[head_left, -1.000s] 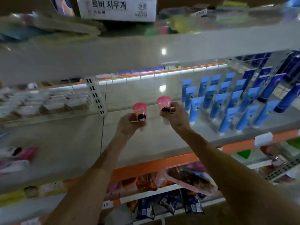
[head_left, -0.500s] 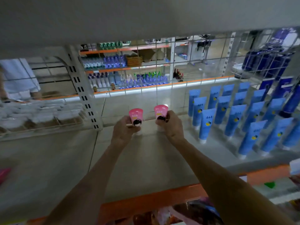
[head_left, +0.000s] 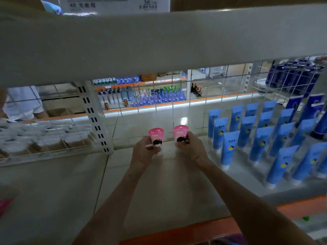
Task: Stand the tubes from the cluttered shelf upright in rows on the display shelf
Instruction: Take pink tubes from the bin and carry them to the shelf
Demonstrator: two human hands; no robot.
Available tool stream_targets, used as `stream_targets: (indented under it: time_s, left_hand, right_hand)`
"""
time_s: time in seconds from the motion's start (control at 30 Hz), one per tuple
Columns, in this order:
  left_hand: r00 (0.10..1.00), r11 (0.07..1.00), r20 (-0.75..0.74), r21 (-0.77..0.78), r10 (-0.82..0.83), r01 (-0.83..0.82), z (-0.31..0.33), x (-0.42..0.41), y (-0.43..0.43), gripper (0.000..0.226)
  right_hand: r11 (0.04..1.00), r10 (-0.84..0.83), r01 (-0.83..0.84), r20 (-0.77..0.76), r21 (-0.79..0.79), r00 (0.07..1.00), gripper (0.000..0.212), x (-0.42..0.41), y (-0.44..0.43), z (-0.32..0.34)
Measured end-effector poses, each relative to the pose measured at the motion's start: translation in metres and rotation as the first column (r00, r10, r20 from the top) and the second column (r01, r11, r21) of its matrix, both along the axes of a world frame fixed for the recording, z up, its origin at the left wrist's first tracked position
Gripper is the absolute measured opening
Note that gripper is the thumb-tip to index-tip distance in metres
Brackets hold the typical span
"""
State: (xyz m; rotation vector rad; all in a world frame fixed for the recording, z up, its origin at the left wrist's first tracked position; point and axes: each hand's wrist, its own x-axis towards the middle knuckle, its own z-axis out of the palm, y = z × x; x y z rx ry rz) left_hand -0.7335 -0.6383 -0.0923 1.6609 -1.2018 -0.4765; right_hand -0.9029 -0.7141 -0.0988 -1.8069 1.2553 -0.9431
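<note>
Left hand grip: the left hand (head_left: 144, 151) has its fingers curled round the lower half of a pink tube (head_left: 156, 136). It's upright, wide crimped end up, white cap down.
Right hand grip: same deal, the right hand (head_left: 192, 147) is gripping a second pink tube (head_left: 180, 133) low on its body, with the little cartoon face label showing.
Where the pink ones are: both sit left of the blue tubes (head_left: 261, 137), side by side with a gap between them. The second one is the nearer to the blues.
Caps vs shelf: the caps are right down by the display shelf (head_left: 168, 188), but honestly I can't tell if they're touching it.
Blue tubes: standing cap-down in tidy rows on that same shelf.
Right of the blue tubes: taller dark blue tubes (head_left: 311, 106).
Behind the blue tubes: a wire grid (head_left: 155, 96), with an aisle of bottles visible through it.
Far left of the blue tubes: a white slotted post (head_left: 93, 117), then a tray of small white items (head_left: 44, 137), too blurry to name.
In front of the blue tubes: the orange edge strip (head_left: 177, 232).
Above the blue tubes: the upper shelf (head_left: 159, 41).
</note>
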Motion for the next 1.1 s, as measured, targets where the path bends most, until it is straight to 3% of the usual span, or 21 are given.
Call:
stream_targets:
  time_s: [0.67, 0.9, 0.97, 1.03, 1.1]
  left_hand:
    - [0.998, 0.997, 0.029, 0.058, 0.052, -0.054, -0.005, -0.007, -0.001, 0.014]
    - [0.998, 0.995, 0.023, 0.080, 0.052, -0.054, -0.011, -0.005, -0.005, 0.019]
    - [0.999, 0.994, -0.041, 0.107, 0.034, -0.030, -0.014, -0.005, -0.003, 0.028]
    - [0.992, 0.990, -0.117, 0.138, 0.039, -0.023, -0.012, -0.005, 0.003, 0.052]
    - [0.991, 0.981, -0.101, 0.184, 0.086, -0.067, -0.009, -0.003, 0.015, 0.069]
  right_hand:
    - [0.999, -0.043, 0.043, -0.021, 0.026, 0.999, 0.034, 0.008, 0.005, -0.007]
    - [0.999, -0.037, 0.040, -0.090, 0.031, 0.995, 0.034, 0.005, -0.003, -0.007]
    - [0.998, -0.030, 0.036, -0.108, 0.058, 0.994, 0.036, 0.002, -0.001, -0.007]
    - [0.993, -0.061, 0.067, -0.061, 0.096, 0.996, 0.043, -0.004, 0.009, -0.007]
    - [0.983, -0.150, 0.154, -0.045, 0.095, 0.988, 0.049, -0.011, 0.028, -0.004]
